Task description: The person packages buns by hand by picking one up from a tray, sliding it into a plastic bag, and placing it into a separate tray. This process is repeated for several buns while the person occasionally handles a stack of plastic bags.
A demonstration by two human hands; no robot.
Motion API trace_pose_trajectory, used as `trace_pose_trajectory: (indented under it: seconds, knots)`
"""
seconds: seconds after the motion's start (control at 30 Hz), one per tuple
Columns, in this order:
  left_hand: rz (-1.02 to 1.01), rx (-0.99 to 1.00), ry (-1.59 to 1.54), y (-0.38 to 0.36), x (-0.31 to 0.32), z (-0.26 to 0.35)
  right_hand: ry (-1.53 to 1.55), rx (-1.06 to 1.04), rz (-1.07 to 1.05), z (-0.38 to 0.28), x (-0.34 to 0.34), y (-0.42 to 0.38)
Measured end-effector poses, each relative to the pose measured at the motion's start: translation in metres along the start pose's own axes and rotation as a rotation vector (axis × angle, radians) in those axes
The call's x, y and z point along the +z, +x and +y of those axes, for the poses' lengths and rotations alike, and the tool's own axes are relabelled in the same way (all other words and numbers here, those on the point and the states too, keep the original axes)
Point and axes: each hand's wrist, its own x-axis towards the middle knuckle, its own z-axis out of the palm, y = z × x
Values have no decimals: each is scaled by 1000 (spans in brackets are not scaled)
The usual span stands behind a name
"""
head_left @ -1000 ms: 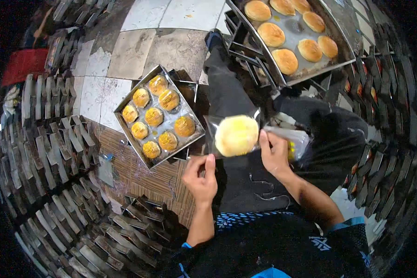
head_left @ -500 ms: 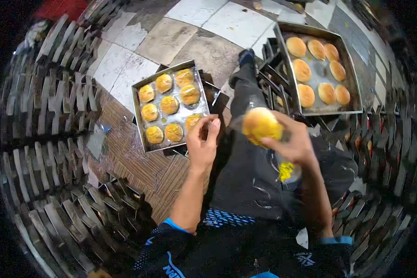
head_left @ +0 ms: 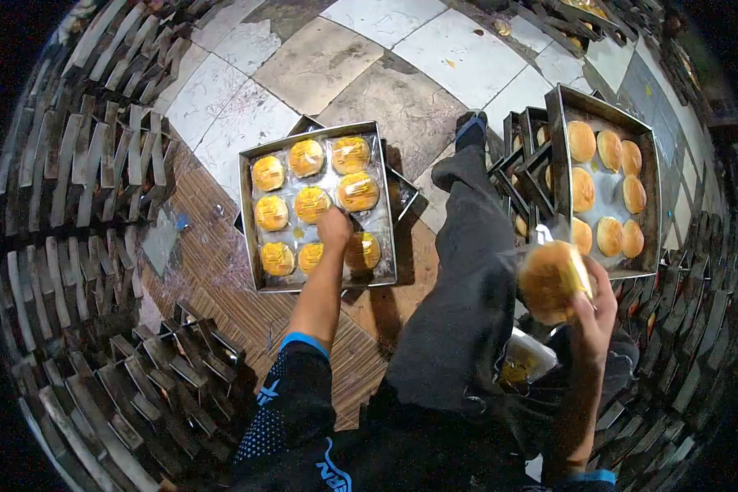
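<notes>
My right hand grips a round golden bun on its right side, above my bent leg. The bun is tilted, with a pale band along its right edge; a blurred translucent patch shows at its left. My left hand reaches down into the left metal tray, at the lower right edge of the middle bun. Its fingers are mostly hidden beneath it. Several buns with yellow streaks on top sit in this tray. Under my right hand, a whitish container holds yellow-brown stuff.
At the right, a second metal tray of plain golden buns rests on stacked dark trays. More stacked trays line the left side. The floor has worn pale tiles and a brown striped part.
My left hand has moved from the tray's right edge toward the middle bun. The right hand has carried its bun right and down and turned it. The view has shifted.
</notes>
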Motion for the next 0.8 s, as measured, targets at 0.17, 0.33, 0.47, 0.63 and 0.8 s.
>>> trace_pose_trajectory:
  seconds: [0.17, 0.33, 0.47, 0.63, 0.8]
  knots:
    - [201, 219, -188, -43, -46, 23, -208, -82, -188, -10, 77, 54]
    - [135, 128, -277, -132, -134, -12, -55, -165, -290, 9, 162, 111]
    - [319, 245, -185, -200, -192, -44, -609, -299, -189, -10, 171, 106]
    - [44, 368, -932, -250, -236, -16, 24, -24, -346, -26, 115, 40]
    - [-398, 777, -1009, -261, -221, 102, 657, 198, -540, -20, 59, -17]
